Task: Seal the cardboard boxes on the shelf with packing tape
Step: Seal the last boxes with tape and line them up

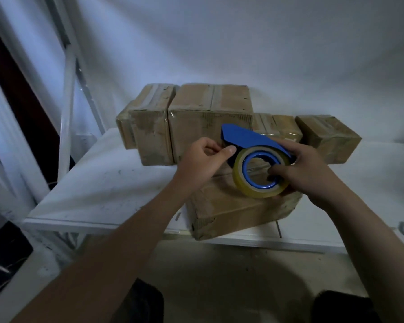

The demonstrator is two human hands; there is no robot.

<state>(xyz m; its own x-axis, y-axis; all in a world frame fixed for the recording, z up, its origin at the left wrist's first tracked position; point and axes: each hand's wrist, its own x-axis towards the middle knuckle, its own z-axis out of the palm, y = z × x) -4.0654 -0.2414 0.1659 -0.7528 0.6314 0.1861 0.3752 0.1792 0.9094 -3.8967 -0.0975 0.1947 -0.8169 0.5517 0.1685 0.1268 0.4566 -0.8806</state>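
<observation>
The right hand (313, 169) grasps the blue tape dispenser (247, 136), its thumb hooked into the core of the yellowish tape roll (254, 193) and its fingers wrapped over the top. At 9 o'clock from the roll, the left hand (201, 159) is curled, thumb pressed to forefinger against the dispenser's nose; whether tape lies between them cannot be told. Both hover over the front box (231, 210) on the white shelf (103, 187). More boxes (196, 127) stand at 12 o'clock.
</observation>
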